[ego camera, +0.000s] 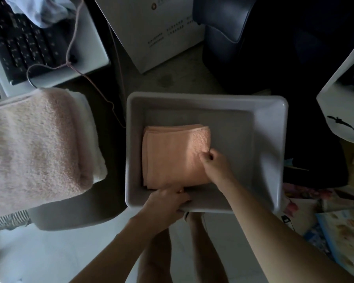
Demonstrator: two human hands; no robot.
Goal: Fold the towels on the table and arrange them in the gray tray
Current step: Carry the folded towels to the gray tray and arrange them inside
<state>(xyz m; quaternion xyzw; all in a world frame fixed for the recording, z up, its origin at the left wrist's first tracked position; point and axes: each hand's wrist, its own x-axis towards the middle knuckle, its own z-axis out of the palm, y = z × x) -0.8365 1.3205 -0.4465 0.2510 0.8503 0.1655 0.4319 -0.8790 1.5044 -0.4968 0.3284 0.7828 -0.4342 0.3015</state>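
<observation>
A folded peach towel [172,154] lies flat in the left half of the gray tray [270,127]. My right hand [215,162] pinches the towel's right edge near its middle. At the towel's near edge, my left hand [164,201] has its fingers curled over that edge and the tray's front rim. A larger pale pink towel [35,144] lies spread over a white towel [94,144] on the low table to the left of the tray.
A black keyboard [18,43] sits on a white surface at the back left, with a thin wire hanger [70,64] across it. A white box [151,27] and a dark chair [253,48] stand behind the tray. Colourful papers [339,231] lie at the right.
</observation>
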